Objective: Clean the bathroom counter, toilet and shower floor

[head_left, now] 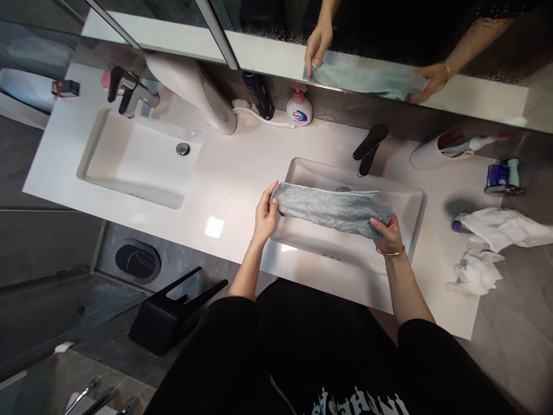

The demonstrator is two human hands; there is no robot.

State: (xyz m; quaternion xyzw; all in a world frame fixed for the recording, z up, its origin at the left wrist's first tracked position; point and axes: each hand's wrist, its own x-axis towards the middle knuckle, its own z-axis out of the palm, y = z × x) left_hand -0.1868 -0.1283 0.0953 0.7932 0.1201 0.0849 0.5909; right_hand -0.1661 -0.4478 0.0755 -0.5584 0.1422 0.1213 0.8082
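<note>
1. The towel, grey-blue and folded into a long narrow band, is held in the air across the right-hand basin. It is near the front edge of the countertop and stretched between both hands.
2. The left hand has the band's left end, thumb on top and fingers curled beneath. It is closed on the cloth just above the basin's left rim.
3. The right hand, with a gold bangle at the wrist, grips the right end. Its fingers are wrapped over the fold and closed tight on it.
4. The towel looks soft, limp and light, with nothing stiff in it. Held at one end only, it would likely droop and unfold. The two short ends, pinched through all layers, seem the best places to hold it.
5. The looped pile should give the fingers good grip, and the cloth seems neither slippery nor fragile. Whether it is wet cannot be told.
6. A black tap stands behind the basin, and a pump bottle sits at the countertop's back edge.
7. A second basin lies toward the left end. A white cup with toothbrushes and crumpled white cloths are toward the right end.
</note>
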